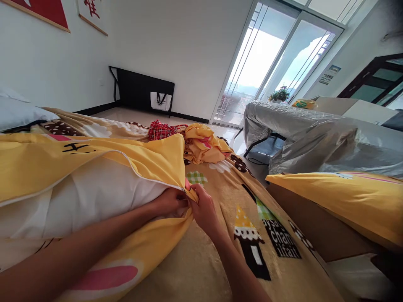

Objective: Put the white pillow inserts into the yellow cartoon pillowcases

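A yellow pillowcase (154, 153) with a white-edged zip opening lies over a white pillow insert (103, 184) on the bed. Pink and white print shows on its lower side. My right hand (204, 207) pinches the corner of the case at the end of the zip. Just left of it, my left hand (171, 202) is inside the opening at the same corner, its fingers curled and partly hidden; what they hold I cannot make out. The insert fills the case up to my left forearm.
A patterned tan blanket (217, 251) covers the bed. Beyond lie a crumpled yellow cloth (204, 144) and red plaid cloth (162, 130). On the right, another yellow pillow (343, 193) rests on a cardboard box (302, 214), near plastic-covered furniture (317, 130). A white pillow (19, 111) is at left.
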`<action>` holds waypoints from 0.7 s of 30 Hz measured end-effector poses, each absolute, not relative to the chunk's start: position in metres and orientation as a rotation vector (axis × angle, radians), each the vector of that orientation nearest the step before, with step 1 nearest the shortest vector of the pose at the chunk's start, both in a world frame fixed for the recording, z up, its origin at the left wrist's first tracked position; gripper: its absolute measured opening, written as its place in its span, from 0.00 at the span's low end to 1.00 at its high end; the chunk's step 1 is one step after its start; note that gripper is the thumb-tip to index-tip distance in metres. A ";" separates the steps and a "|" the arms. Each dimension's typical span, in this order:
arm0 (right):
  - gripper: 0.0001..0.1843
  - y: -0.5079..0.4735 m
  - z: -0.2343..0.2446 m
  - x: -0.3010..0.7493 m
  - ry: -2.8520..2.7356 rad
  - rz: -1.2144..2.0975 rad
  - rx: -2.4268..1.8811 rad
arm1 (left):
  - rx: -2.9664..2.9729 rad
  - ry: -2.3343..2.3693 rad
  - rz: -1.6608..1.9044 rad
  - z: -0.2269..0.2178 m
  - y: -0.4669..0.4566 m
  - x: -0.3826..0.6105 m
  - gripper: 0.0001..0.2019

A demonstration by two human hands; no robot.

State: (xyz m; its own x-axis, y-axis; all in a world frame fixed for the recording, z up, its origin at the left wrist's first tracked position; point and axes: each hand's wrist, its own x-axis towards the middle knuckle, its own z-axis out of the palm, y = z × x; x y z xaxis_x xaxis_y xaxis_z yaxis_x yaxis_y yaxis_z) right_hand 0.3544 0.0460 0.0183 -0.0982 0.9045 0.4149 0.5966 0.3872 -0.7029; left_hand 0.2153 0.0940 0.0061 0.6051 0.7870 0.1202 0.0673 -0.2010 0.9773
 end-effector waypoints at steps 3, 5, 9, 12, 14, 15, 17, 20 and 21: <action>0.08 0.046 0.019 0.353 -1.773 0.512 -1.266 | 1.625 0.751 0.831 0.006 0.092 0.217 0.09; 0.06 0.047 0.020 0.352 -1.708 0.560 -1.262 | 1.617 0.757 0.847 0.008 0.090 0.216 0.06; 0.09 0.050 0.021 0.353 -1.562 0.664 -1.337 | 1.626 0.727 0.835 0.012 0.090 0.214 0.06; 0.12 0.051 0.025 0.358 -1.627 0.617 -1.496 | 1.625 0.700 0.843 0.012 0.091 0.213 0.11; 0.14 0.051 0.027 0.363 -1.722 0.552 -1.556 | 1.621 0.689 0.842 0.010 0.091 0.214 0.14; 0.15 0.051 0.028 0.365 -1.761 0.549 -1.553 | 1.620 0.684 0.841 0.010 0.091 0.214 0.14; 0.18 0.050 0.029 0.368 -1.796 0.663 -1.518 | 1.620 0.679 0.839 0.009 0.091 0.213 0.15; 0.23 0.050 0.028 0.370 -1.724 0.998 -1.431 | 1.628 0.689 0.831 0.009 0.090 0.212 0.15; 0.24 0.050 0.027 0.371 -1.681 1.088 -1.398 | 1.633 0.693 0.827 0.009 0.090 0.211 0.15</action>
State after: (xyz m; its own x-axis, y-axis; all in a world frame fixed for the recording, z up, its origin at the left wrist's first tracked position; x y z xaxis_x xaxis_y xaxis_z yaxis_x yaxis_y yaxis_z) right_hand 0.3706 0.0503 0.0274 -0.1867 0.9824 -0.0072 0.4092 0.0711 -0.9097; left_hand 0.2111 0.0903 0.0091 0.5819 0.7979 0.1573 0.0156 -0.2043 0.9788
